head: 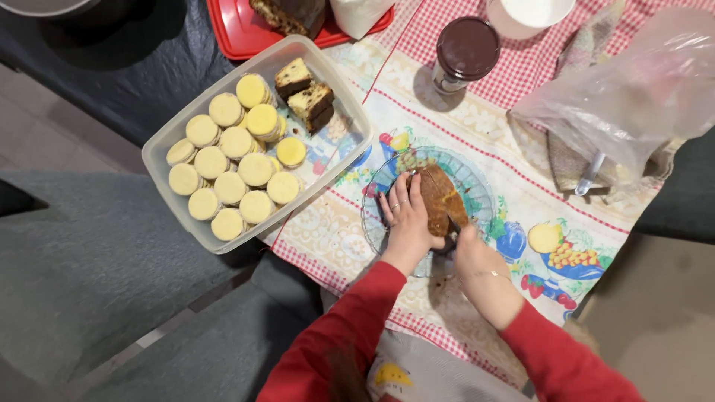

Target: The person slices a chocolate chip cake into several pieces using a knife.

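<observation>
A brown loaf cake (439, 197) lies on a clear glass plate (477, 182) in the middle of the table. My left hand (406, 216) rests flat against the loaf's left side, fingers spread and holding it steady. At the loaf's near right end, my right hand (471, 249) is closed around something thin, probably a knife handle; the blade is hidden. Both arms wear red sleeves.
A clear plastic box (173, 130) holds several round pale-yellow cookies (231, 160) and cake slices (305, 93). Behind are a red tray (238, 30), a dark-lidded jar (465, 52), a white bowl (532, 11) and a plastic bag (633, 89) on the fruit-patterned tablecloth (477, 112).
</observation>
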